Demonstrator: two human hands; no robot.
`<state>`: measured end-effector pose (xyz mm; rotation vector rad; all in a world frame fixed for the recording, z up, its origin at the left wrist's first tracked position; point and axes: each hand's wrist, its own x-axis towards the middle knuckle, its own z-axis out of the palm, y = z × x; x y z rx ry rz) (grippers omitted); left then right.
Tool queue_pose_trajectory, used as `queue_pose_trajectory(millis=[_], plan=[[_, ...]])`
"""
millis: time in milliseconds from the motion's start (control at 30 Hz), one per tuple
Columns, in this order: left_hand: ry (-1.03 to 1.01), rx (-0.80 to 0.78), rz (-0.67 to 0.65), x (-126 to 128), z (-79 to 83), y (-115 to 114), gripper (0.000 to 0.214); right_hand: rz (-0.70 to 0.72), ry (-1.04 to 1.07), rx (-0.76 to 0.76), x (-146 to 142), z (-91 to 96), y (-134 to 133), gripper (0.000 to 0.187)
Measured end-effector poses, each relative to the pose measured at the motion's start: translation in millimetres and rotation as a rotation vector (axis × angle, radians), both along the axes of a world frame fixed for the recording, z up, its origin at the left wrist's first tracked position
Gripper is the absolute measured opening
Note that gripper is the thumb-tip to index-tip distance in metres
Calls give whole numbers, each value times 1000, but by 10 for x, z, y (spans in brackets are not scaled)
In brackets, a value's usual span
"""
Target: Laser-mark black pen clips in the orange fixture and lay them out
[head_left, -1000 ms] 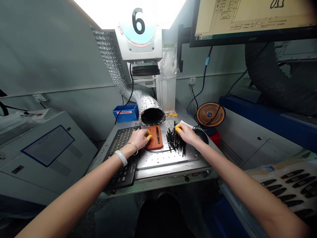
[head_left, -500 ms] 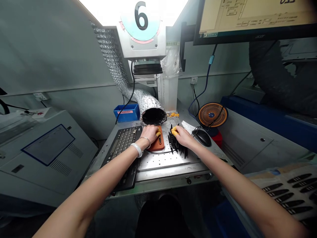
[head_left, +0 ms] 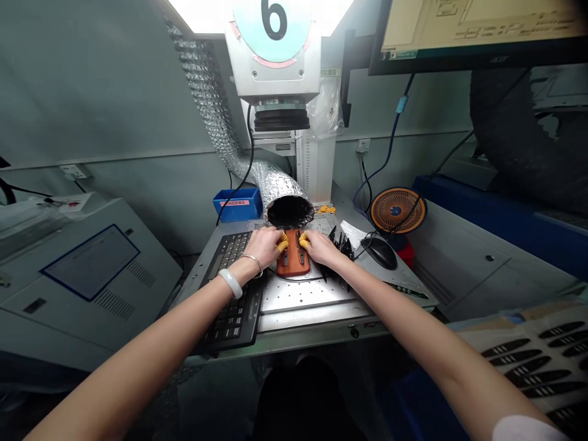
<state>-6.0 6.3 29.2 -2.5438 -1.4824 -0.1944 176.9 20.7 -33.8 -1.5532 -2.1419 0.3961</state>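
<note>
A reddish-brown block [head_left: 294, 267] lies on the metal plate, carrying two slim black pieces, one along each side. My left hand [head_left: 264, 247], with yellow finger covers and closed fingertips, grips the left black piece [head_left: 285, 260] at the block's left edge. My right hand [head_left: 320, 248], also in yellow finger covers, pinches the right black piece [head_left: 301, 257] on the block's other side. The fingers partly hide both pieces. Just beyond my right hand is a loose pile of similar slim black pieces [head_left: 343, 244], partly covered by my wrist.
A black keyboard [head_left: 241, 306] lies left and a mouse [head_left: 379, 252] right. Overhead hangs a machine head [head_left: 278, 79]; a foil duct [head_left: 285, 190] opens behind the block. A blue bin [head_left: 239, 205], orange fan [head_left: 398, 210] and sheet of black blades [head_left: 528, 361] surround the bench.
My right hand has moved left from the pile to the block, where a second black piece now shows. My left hand has shifted slightly to the block's left edge. The view has tilted slightly.
</note>
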Motion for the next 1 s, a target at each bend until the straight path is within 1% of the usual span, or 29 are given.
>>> queue_pose_trajectory(millis=[167, 333, 567, 733, 867, 1000], plan=[[-21, -6, -8, -170, -23, -130, 19, -10, -90, -14, -40, 20, 1, 14], [-55, 1, -18, -239, -41, -190, 19, -30, -151, -5, -82, 58, -21, 13], [-88, -8, -3, -331, -1, -260, 20, -50, -204, 34, -123, 57, -34, 14], [-110, -18, 12, -412, 41, -295, 19, -71, -209, 16, -132, 82, -47, 16], [-128, -29, 38, -520, 81, -315, 19, -36, -192, 17, -91, 124, -78, 18], [-161, -32, 84, -723, 100, -294, 21, 25, -207, -6, -35, 168, -121, 22]])
